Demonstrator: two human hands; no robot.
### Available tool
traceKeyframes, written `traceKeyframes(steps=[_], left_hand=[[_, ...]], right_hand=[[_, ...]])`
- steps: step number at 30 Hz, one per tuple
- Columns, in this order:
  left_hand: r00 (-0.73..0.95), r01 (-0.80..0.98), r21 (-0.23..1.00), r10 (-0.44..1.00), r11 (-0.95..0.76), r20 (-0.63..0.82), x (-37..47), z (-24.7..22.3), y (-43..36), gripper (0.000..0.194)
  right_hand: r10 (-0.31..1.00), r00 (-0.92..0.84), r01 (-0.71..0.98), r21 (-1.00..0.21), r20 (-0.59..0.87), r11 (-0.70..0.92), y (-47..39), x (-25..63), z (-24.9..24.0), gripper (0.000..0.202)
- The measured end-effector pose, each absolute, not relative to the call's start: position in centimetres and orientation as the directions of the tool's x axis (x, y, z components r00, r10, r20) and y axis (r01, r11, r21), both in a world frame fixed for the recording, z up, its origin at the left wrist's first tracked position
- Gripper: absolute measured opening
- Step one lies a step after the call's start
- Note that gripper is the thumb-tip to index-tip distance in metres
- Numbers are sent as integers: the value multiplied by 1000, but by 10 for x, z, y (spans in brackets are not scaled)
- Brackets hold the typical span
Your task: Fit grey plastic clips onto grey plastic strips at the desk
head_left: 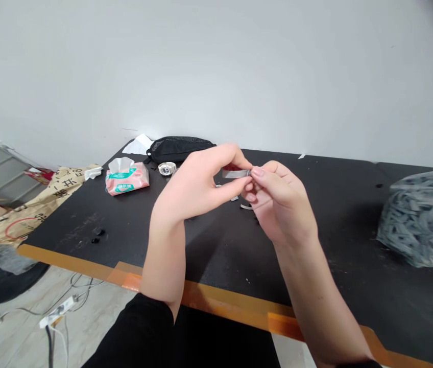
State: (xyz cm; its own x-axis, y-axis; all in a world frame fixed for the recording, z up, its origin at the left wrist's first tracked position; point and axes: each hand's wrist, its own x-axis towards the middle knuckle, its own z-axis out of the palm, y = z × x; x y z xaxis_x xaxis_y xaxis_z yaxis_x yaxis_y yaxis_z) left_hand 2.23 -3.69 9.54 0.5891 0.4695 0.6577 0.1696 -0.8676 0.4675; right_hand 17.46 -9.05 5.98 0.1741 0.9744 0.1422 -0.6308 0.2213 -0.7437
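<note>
In front of me, above the dark table, both hands meet at a short grey strip [235,174]. My left hand [195,184] comes from the left, its thumb and index fingertips closed on the strip near one end. My right hand [283,202] pinches that same end between thumb and fingers, so the tip is hidden. The strip's other end points left, inside the curve of my left hand. Below my right hand, a thin pale curved strip [246,207] lies on the table, partly covered.
At right stands a clear bag [423,220] full of grey strips. A pink tissue pack [127,179], a white watch [167,168] and a black mesh pouch [180,148] lie at back left. Small black pieces [97,236] sit near the left edge. Orange tape [224,301] lines the front edge.
</note>
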Motion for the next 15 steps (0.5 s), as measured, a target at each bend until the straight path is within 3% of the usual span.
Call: traceKeyframes(steps=[15], left_hand=[[550,109,475,451,-873,703,27,92,-35,12]], right_hand=[[965,187,-582,-771,185,260,-90,178,61,23]])
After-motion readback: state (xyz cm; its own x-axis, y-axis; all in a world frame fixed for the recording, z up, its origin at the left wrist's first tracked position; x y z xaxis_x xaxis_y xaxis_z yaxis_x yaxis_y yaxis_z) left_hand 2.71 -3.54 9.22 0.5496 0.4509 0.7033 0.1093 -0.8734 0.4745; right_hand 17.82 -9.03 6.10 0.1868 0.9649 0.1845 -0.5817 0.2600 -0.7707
